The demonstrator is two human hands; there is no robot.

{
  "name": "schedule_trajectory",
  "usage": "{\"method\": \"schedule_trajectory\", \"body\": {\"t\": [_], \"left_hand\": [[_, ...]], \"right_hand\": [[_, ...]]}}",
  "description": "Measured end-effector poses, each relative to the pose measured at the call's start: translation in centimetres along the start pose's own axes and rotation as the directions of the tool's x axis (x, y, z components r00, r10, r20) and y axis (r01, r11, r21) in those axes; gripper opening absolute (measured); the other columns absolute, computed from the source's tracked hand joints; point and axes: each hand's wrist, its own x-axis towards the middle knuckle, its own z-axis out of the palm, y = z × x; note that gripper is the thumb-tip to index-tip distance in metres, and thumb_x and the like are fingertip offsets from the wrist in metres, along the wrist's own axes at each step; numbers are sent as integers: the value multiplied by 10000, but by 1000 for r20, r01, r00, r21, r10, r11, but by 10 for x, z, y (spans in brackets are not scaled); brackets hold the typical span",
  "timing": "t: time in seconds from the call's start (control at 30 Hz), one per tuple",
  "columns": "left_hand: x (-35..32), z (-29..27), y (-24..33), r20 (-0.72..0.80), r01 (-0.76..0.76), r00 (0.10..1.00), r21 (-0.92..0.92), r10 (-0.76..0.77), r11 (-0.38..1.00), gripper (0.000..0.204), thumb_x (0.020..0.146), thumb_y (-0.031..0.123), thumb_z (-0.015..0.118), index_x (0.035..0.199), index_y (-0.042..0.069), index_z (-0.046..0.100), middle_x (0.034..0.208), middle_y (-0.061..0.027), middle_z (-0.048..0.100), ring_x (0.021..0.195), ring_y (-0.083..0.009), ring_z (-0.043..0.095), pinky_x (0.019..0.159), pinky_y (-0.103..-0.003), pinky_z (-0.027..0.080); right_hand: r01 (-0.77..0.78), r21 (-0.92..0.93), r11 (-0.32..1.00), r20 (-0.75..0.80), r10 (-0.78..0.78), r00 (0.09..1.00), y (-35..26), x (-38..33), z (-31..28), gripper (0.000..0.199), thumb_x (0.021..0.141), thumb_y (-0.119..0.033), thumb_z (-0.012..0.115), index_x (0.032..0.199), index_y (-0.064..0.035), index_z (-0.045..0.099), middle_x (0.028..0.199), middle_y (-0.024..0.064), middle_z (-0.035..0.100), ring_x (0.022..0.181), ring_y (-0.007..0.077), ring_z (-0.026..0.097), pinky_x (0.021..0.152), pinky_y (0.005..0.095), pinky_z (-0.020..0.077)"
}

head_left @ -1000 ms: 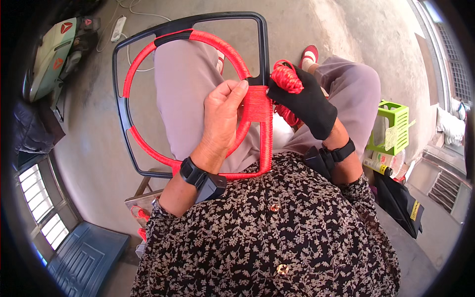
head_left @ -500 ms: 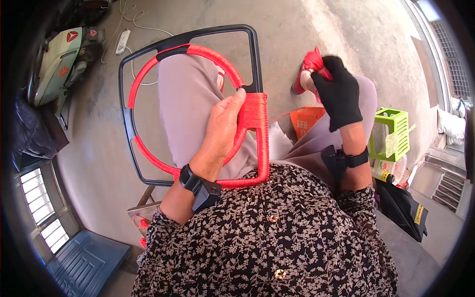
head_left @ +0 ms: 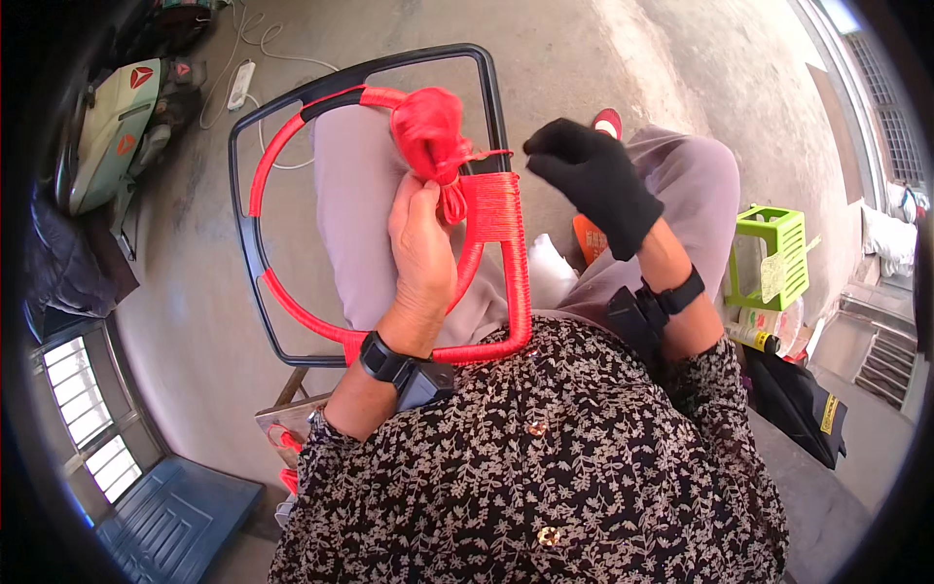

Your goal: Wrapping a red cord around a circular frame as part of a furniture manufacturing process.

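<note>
A black frame (head_left: pixel 497 107) with an inner ring rests over my lap, its ring and near right side wrapped in red cord (head_left: pixel 499 206). My left hand (head_left: pixel 424 234), bare, is closed on the lower end of a bundle of red cord (head_left: pixel 428 131), just left of the wrapped block. A short red strand runs from the bundle across the bare black bar on the right. Apart from the frame, to its right, my right hand (head_left: pixel 593 180) wears a black glove. Its fingers are bent but apart, and nothing shows in them.
A green plastic basket (head_left: pixel 772 258) stands right of my knee, near a black bag (head_left: pixel 793 404). An orange item (head_left: pixel 588 237) shows between my legs. At the far left are a light green machine (head_left: pixel 115 131) and a white power strip (head_left: pixel 240 85); a blue panel (head_left: pixel 180 516) lies below.
The red bundle has gone from my right hand, out by my right foot, to my left hand over the frame. My right hand has moved left toward the frame.
</note>
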Motion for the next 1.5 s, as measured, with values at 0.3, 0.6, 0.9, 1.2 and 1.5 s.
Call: {"method": "schedule_trajectory", "body": {"t": [0.3, 0.6, 0.9, 1.2, 1.5], "left_hand": [[5, -5, -8, 52, 290, 957, -108, -286, 951, 192, 917, 69, 473, 1030, 2, 613, 966, -75, 649, 881, -156, 621, 778, -300, 516], [6, -9, -6, 72, 291, 957, -249, -282, 924, 150, 905, 61, 497, 1002, 21, 604, 944, -78, 661, 851, -174, 637, 785, -311, 527], [6, -6, -5, 67, 231, 973, -168, -223, 958, 160, 921, 45, 480, 1031, 16, 593, 969, -71, 652, 873, -169, 638, 804, -307, 528], [6, -8, -7, 53, 234, 972, -162, -228, 959, 170, 926, 29, 486, 1060, -10, 583, 1004, -83, 644, 908, -179, 637, 827, -315, 531], [4, -10, -8, 157, 278, 953, -120, -258, 953, 207, 942, 88, 519, 1081, -38, 605, 1075, -93, 645, 973, -165, 619, 892, -308, 489]], "right_hand": [[-35, 205, 978, 327, -34, 945, 18, 6, 28, 362, 853, -182, 673, 1155, -7, 575, 1008, 45, 643, 924, 100, 568, 840, 271, 473], [2, 524, 852, -63, 36, 997, 33, 15, -5, 309, 914, -213, 579, 1147, -14, 616, 1007, 37, 662, 927, 106, 589, 828, 261, 458], [277, 99, 956, 25, -280, 960, 12, -5, 11, 282, 783, -187, 726, 1039, -82, 671, 1150, 125, 629, 1064, 217, 590, 938, 312, 445], [-3, 210, 978, 35, -4, 999, -10, -10, -15, 128, 831, -109, 631, 918, -20, 659, 860, 80, 664, 712, 159, 624, 683, 283, 501], [46, 131, 990, 239, -76, 968, 25, 0, -5, 292, 913, -212, 552, 1075, 14, 642, 1022, 99, 670, 992, 116, 593, 869, 272, 451]]}}
